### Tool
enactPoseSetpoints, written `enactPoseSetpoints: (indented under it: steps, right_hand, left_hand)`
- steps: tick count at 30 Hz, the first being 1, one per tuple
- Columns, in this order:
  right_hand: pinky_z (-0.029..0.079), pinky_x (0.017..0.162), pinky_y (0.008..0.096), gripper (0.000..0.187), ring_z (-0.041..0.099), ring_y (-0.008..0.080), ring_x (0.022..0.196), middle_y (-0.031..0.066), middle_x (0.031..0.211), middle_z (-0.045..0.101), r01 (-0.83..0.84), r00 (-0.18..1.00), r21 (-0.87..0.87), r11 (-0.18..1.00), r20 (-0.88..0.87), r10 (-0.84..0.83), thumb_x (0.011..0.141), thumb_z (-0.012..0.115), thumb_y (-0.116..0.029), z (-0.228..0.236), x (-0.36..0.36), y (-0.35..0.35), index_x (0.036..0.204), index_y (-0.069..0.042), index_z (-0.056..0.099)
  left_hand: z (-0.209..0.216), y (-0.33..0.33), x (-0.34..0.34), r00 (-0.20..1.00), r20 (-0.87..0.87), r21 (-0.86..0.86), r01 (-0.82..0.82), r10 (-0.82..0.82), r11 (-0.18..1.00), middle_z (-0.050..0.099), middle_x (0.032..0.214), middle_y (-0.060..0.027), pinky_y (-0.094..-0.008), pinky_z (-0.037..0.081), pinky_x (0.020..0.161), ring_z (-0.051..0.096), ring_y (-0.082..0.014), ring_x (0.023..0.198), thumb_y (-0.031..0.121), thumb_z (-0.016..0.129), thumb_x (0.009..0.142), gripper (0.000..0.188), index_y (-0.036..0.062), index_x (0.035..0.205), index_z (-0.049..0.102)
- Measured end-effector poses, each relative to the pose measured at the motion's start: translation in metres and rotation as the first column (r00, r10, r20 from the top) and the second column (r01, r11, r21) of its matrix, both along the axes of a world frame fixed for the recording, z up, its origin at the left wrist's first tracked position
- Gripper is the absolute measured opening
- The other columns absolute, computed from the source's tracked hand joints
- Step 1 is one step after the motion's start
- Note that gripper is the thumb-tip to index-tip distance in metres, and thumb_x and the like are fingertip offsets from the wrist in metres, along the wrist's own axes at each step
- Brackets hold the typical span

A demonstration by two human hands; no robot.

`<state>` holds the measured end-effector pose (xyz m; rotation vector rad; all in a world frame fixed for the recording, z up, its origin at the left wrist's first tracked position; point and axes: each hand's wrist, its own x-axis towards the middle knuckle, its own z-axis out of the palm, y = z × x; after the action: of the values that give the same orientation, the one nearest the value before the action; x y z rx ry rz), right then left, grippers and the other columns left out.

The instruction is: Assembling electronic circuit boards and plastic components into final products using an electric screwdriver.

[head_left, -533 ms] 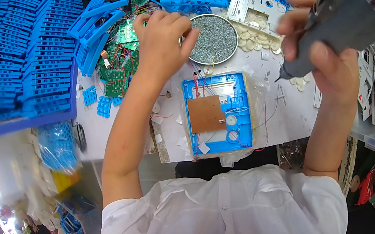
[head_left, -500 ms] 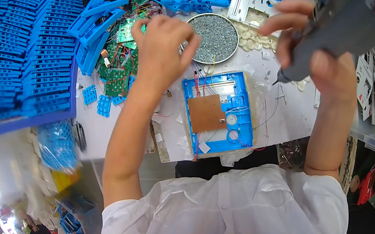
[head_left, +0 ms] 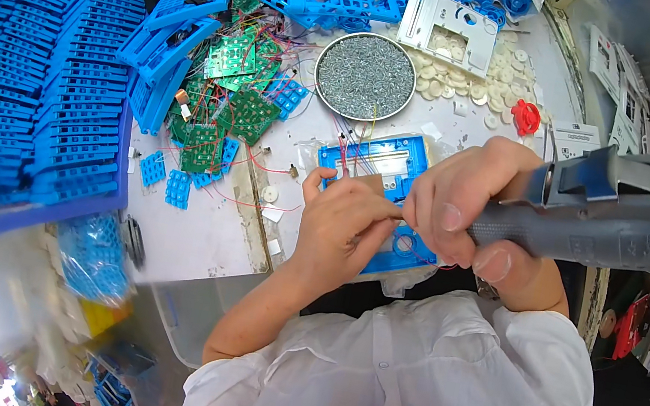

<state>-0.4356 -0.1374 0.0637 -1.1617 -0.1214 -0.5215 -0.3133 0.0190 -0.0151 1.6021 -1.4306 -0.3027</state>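
My right hand (head_left: 480, 213) is wrapped round a grey electric screwdriver (head_left: 589, 236), held nearly level with its nose towards the left. The driver's tip meets the fingers of my left hand (head_left: 342, 228), whose thumb and forefinger are pinched together; anything between them is too small or hidden to make out. Both hands are over a blue plastic casing (head_left: 416, 156) lying open side up, with wires and a metal strip inside. My left hand covers most of the brown board in the casing.
Behind the casing stands a round dish of small screws (head_left: 364, 78). Green circuit boards (head_left: 249, 113) with tangled wires lie left of it, beside stacked blue frames (head_left: 78, 73). Pale discs (head_left: 496, 72), a white panel (head_left: 447, 29) and a red plastic part (head_left: 524, 116) are at back right.
Both hands have come together over the casing: the left moved right and nearer, the right moved down and left. The screwdriver has swung from pointing down to lying nearly level.
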Motion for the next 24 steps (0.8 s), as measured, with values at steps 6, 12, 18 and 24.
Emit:
enactPoseSetpoints:
  steps: [6, 12, 18, 24]
  right_hand:
    - [0.04, 0.052, 0.0276, 0.045, 0.054, 0.012, 0.054, -0.003, 0.06, 0.055, 0.035, 0.998, 0.001, 0.999, -0.05, -0.035, 0.086, 0.084, -0.045, -0.002, -0.004, -0.001, 0.1, -0.01, 0.06]
    - [0.043, 0.055, 0.0269, 0.045, 0.054, 0.0112, 0.056, -0.0011, 0.064, 0.055, 0.131, 0.991, 0.01, 0.991, -0.019, -0.131, 0.089, 0.08, -0.042, -0.006, -0.009, -0.013, 0.103, -0.006, 0.058]
    - [0.048, 0.059, 0.0258, 0.044, 0.056, 0.0094, 0.063, 0.0037, 0.072, 0.059, 0.131, 0.99, 0.028, 0.991, 0.047, -0.132, 0.089, 0.079, -0.033, -0.021, -0.004, -0.025, 0.105, 0.001, 0.055]
    - [0.048, 0.06, 0.0253, 0.039, 0.057, 0.0095, 0.064, 0.0034, 0.072, 0.06, 0.115, 0.993, 0.013, 0.993, 0.016, -0.116, 0.089, 0.077, -0.029, -0.027, -0.009, -0.024, 0.106, 0.0, 0.057]
  left_hand:
    - [-0.003, -0.006, 0.001, 0.997, 0.067, -0.015, -0.025, 0.026, 1.0, 0.069, 0.083, 0.0018, -0.0481, 0.031, 0.098, 0.063, -0.02, 0.084, 0.009, 0.08, 0.079, 0.013, 0.0146, 0.09, 0.075]
    - [0.01, -0.048, 0.059, 0.952, -0.099, 0.056, 0.297, -0.291, 0.953, 0.068, 0.092, -0.0026, -0.0509, 0.035, 0.095, 0.061, -0.0254, 0.097, 0.018, 0.08, 0.078, 0.012, 0.015, 0.088, 0.074]
    - [-0.041, -0.124, 0.125, 0.661, 0.75, 0.11, -0.172, 0.032, 0.979, 0.068, 0.091, -0.0028, -0.0525, 0.037, 0.094, 0.061, -0.026, 0.1, 0.028, 0.08, 0.079, 0.014, 0.0149, 0.084, 0.078]
    - [-0.039, -0.135, 0.132, 0.693, 0.71, 0.037, -0.212, 0.123, 0.977, 0.067, 0.086, -0.0013, -0.0498, 0.037, 0.09, 0.061, -0.0245, 0.093, 0.029, 0.076, 0.086, 0.015, 0.0143, 0.083, 0.076]
